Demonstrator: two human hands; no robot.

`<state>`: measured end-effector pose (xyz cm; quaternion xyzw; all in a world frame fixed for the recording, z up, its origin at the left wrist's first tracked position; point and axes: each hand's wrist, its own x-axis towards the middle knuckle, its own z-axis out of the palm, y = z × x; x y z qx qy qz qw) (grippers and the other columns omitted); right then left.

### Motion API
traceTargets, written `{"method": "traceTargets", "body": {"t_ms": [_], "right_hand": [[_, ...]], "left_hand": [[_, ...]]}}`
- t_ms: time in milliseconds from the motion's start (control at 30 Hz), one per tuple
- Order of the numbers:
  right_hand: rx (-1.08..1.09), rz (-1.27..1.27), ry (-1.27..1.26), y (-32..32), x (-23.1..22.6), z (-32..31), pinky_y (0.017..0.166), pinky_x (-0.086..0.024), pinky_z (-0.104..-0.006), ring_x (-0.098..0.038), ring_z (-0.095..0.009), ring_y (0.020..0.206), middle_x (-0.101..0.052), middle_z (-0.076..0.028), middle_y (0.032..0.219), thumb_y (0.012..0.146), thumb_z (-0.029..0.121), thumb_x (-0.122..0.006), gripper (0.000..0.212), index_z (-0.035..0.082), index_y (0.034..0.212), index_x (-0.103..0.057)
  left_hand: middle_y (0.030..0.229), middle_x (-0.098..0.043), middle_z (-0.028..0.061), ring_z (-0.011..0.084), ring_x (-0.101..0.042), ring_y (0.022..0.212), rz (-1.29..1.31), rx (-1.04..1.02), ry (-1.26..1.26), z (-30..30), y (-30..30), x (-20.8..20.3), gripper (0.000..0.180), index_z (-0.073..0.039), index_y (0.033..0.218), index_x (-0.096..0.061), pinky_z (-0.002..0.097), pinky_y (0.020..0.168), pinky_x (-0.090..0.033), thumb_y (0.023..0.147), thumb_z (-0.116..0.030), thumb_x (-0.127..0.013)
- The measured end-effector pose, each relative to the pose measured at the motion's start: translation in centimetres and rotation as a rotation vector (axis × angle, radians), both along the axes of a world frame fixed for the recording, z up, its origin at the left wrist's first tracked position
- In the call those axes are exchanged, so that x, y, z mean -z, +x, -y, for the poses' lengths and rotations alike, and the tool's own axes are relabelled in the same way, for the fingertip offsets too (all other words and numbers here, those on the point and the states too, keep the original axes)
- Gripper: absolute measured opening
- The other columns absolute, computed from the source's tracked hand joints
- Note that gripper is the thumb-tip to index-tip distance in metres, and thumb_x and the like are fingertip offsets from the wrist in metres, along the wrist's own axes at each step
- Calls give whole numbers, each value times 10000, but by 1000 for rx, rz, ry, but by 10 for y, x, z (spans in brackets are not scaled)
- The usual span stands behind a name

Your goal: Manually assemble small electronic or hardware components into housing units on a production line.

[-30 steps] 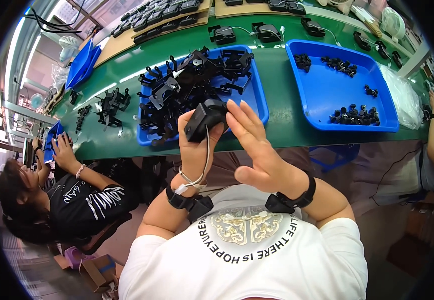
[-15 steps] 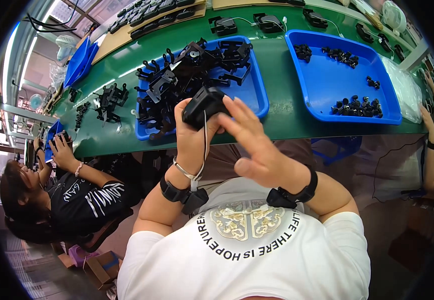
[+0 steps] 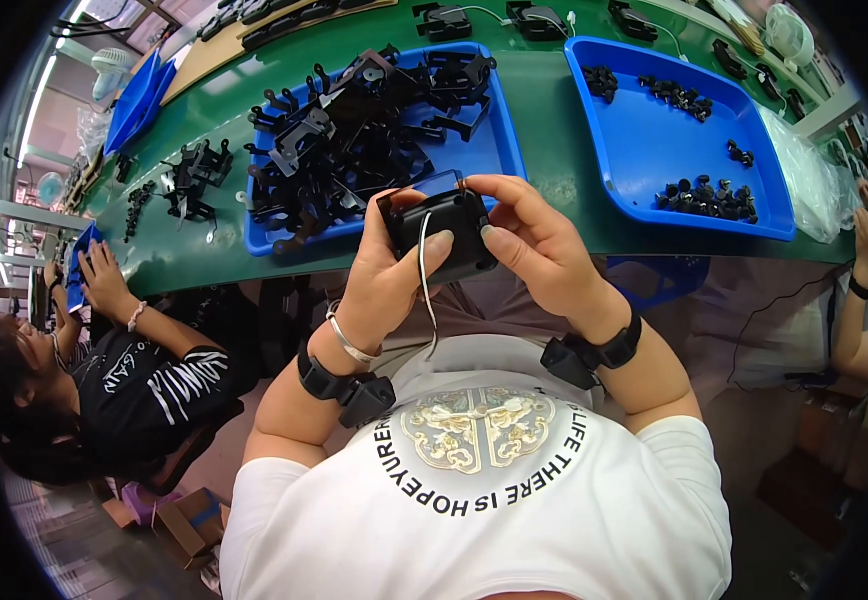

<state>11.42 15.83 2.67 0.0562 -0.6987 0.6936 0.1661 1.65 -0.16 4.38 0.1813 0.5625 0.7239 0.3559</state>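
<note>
Holding one black, box-shaped plastic device [image 3: 462, 240] between two bare hands, in front of the body by the near edge of the long green tabletop [image 3: 544, 120]. Clasping its left side with the left hand [image 3: 382, 270]: laying the thumb on the near face, hiding most other fingers behind; not telling where those tips are pressing. Pinching its right side with the right hand [image 3: 546, 250]: setting the thumb at the right edge, curling the index finger over the far top edge. Trailing one thin white cable [image 3: 428, 300] from the device, past the left thumb, toward the white shirt [image 3: 474, 550]. Wearing two black wrist straps [image 3: 594, 358], one per arm.

Counting two blue rectangular plastic trays on the tabletop: the left tray [image 3: 507, 140] just beyond the device, bearing one heap of glossy black angular brackets [image 3: 334, 150], overlapping too much for counting; the right tray [image 3: 654, 150], bearing four clusters of small black parts [image 3: 714, 198]. Spotting one loose bracket group [image 3: 194, 175] left of the trays, one clear plastic bag [image 3: 804, 185] at far right. Also seeing one co-worker in a black shirt [image 3: 144, 390] at left.
</note>
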Motion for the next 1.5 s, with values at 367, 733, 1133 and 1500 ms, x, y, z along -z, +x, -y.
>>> {"method": "traceTargets", "body": {"t_ms": [367, 733, 1133, 1500], "right_hand": [[74, -47, -229, 9, 18, 21, 878, -364, -204, -459, -63, 967, -468, -53, 1215, 952, 137, -390, 346, -10, 1265, -381], [69, -103, -343, 9, 27, 24, 929, -361, -244, -458, -119, 1067, -475, -82, 1182, 976, 173, -329, 343, -24, 1254, -373], [90, 37, -282, 13, 29, 19, 937, -362, -258, -454, -127, 1091, -467, -85, 1198, 970, 306, -363, 448, -25, 1271, -350], [159, -77, -344, 10, 31, 32, 930, -381, -260, -457, -128, 1100, -457, -82, 1209, 971, 302, -356, 432, -4, 1276, -346]], "left_hand": [[923, -498, 33, 50, -482, 621, -102, 82, -3, 7, 2, 10, 474, -77, 1128, -365, 177, 495, -413, 777, -104, -683], [989, -517, 63, 128, -529, 835, -420, 135, -82, 3, 0, 6, 537, -54, 1164, -352, 258, 733, -468, 756, -104, -697], [950, -520, 56, 116, -521, 824, -375, 135, -101, 2, 2, 14, 484, -51, 1123, -391, 245, 717, -464, 757, -125, -700], [985, -532, 72, 100, -531, 803, -490, 207, 35, 6, -3, 12, 535, -51, 1235, -359, 214, 570, -465, 793, -128, -651]]}}
